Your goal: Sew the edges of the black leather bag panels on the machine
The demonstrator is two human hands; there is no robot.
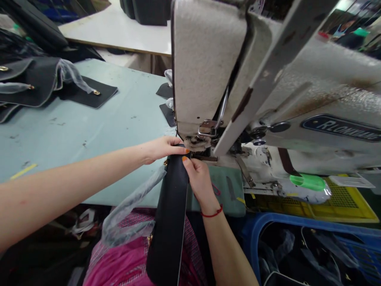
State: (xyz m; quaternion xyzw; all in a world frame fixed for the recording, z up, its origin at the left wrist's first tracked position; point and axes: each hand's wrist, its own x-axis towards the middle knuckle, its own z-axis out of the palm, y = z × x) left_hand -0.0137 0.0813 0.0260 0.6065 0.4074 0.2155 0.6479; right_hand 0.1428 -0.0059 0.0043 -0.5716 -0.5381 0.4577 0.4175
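Black panel of smooth, faintly glossy imitation leather [170, 222] at 6 o'clock: even surface, no weave visible. Thin clear plastic film [127, 210] at 7 o'clock: crinkled, shiny. Cream-painted metal sewing machine head [205, 59] at 1 o'clock: rough, speckled finish, stained in patches. Small bright steel bracket [207, 129] at 12 o'clock. Pale green worktop [98, 123] at 10 o'clock: matt, scuffed. Blue moulded plastic crate [256, 228] at 5 o'clock: low sheen.

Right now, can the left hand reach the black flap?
Probably yes: the black flap lies on the tabletop, away from the sewing machine, but the left hand must release the bag panel first.
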